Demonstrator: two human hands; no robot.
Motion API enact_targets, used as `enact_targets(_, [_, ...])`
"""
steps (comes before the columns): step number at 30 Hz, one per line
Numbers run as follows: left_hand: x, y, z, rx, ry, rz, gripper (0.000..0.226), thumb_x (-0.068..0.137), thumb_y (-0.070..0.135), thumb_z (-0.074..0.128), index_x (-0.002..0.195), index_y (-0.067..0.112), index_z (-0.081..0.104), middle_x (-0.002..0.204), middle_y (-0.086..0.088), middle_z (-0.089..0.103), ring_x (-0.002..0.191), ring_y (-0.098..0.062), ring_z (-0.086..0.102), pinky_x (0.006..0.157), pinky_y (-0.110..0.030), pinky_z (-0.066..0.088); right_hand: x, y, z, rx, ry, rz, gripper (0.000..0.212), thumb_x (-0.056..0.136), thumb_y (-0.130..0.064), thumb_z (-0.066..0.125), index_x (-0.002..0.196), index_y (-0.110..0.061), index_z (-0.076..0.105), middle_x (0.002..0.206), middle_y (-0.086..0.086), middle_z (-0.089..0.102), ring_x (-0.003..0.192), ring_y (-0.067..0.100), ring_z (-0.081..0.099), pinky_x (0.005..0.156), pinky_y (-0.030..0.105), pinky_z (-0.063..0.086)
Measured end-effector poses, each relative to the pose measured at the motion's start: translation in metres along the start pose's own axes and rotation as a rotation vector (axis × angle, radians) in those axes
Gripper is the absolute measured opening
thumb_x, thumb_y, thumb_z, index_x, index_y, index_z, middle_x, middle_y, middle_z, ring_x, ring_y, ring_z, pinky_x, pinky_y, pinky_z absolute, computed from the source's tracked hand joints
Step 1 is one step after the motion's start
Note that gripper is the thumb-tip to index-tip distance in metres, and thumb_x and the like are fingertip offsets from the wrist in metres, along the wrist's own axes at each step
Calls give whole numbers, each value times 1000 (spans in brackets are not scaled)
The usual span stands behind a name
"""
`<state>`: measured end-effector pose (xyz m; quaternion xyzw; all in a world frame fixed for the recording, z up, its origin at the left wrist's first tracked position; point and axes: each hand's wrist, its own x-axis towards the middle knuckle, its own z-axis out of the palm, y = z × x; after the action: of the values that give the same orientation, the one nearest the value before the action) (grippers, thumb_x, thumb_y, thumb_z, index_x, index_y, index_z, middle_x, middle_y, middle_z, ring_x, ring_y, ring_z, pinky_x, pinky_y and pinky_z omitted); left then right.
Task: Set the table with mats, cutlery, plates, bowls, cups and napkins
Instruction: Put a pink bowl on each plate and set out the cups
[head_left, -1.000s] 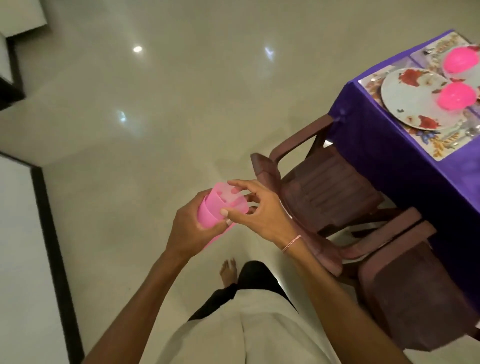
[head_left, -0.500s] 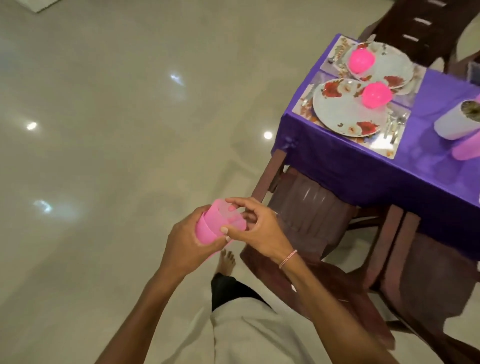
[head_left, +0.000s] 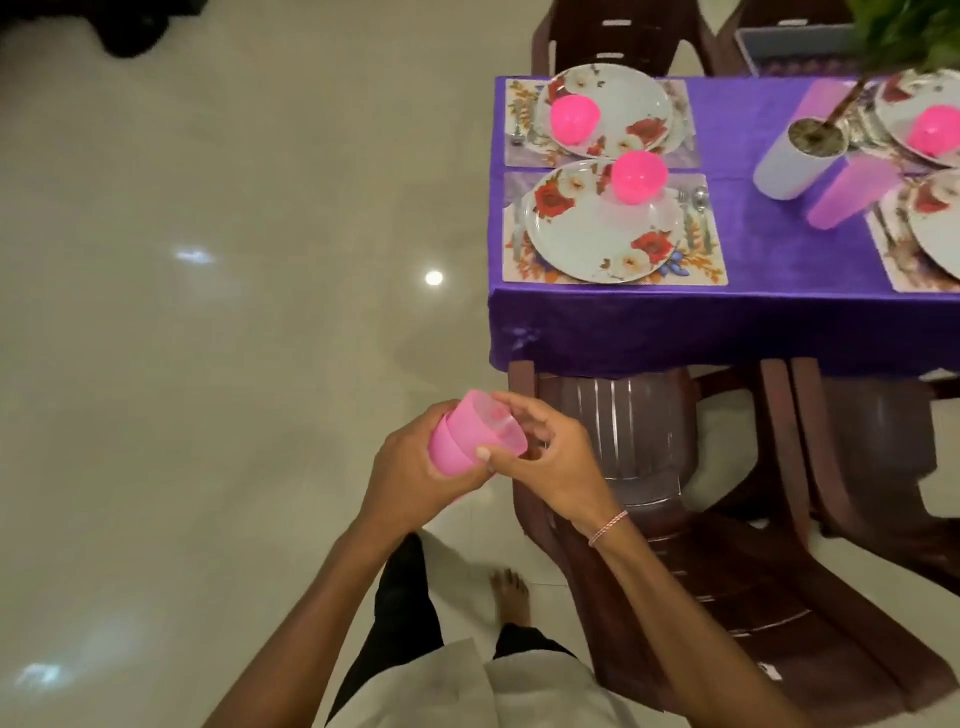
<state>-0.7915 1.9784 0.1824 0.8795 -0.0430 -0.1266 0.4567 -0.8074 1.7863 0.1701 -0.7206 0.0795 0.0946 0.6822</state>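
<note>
I hold a stack of pink plastic cups (head_left: 470, 434) in front of me, over the floor beside a chair. My left hand (head_left: 415, 473) wraps the stack's lower part. My right hand (head_left: 545, 457) pinches the rim of the top cup with thumb and fingers. On the purple-clothed table (head_left: 753, 312) lie floral mats (head_left: 696, 265) carrying flowered white plates (head_left: 587, 239) and upturned pink bowls (head_left: 638, 175). A fork and spoon (head_left: 693, 200) rest on the near mat, right of the plate. More plates and a pink bowl (head_left: 935, 136) show at the right edge.
Dark brown plastic chairs (head_left: 623, 441) are tucked under the table's near side, and others stand on the far side. A white pot (head_left: 795, 161) with a plant and a pale pink tumbler (head_left: 852, 192) stand mid-table. Shiny tiled floor (head_left: 208, 312) spreads to the left.
My view has swung toward the table, which now faces me squarely and closer. Both hands keep the same grip on the cup stack.
</note>
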Motion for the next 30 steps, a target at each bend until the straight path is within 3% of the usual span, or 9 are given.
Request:
enact_targets(8, [140, -21, -64, 26, -213, 199, 80, 68, 77, 74, 134, 38, 55, 121, 20, 63, 104, -7, 65, 77, -26, 61, 91, -38, 43, 4, 309, -9, 69, 70, -40, 90, 133, -27, 66, 126, -5, 69, 112, 15, 69, 90, 45, 61])
enact_targets(16, [253, 1, -99, 141, -448, 397, 82, 64, 81, 72, 132, 38, 55, 118, 20, 63, 101, -8, 65, 75, -25, 61, 152, -62, 60, 75, 575, -2, 62, 77, -27, 90, 134, -25, 66, 125, -5, 71, 111, 17, 71, 88, 46, 62])
enact_targets(19, [298, 15, -94, 169, -508, 444, 89, 62, 82, 71, 135, 33, 57, 120, 17, 64, 103, -10, 65, 76, -21, 59, 182, -65, 51, 108, 664, -5, 63, 78, -25, 89, 136, -22, 64, 126, -4, 71, 110, 15, 72, 87, 40, 63])
enact_targets(23, [363, 35, -74, 220, -585, 525, 98, 62, 86, 67, 141, 30, 55, 125, 13, 64, 105, -12, 64, 80, -29, 61, 230, -62, 25, 131, 779, -14, 59, 80, -27, 88, 135, -21, 65, 126, -6, 71, 112, 14, 70, 86, 41, 63])
enact_targets(27, [438, 66, -52, 302, -635, 559, 90, 68, 77, 77, 142, 31, 52, 121, 16, 58, 103, -11, 61, 81, -29, 61, 287, -64, -16, 198, 882, -30, 58, 79, -36, 85, 132, -24, 66, 118, -6, 71, 107, 21, 72, 84, 48, 63])
enact_targets(30, [481, 92, -41, 328, -678, 574, 86, 70, 72, 80, 141, 33, 53, 116, 17, 59, 103, -10, 63, 81, -28, 61, 322, -77, -41, 208, 924, -15, 55, 82, -38, 85, 133, -31, 65, 120, -2, 68, 107, 24, 70, 80, 47, 64])
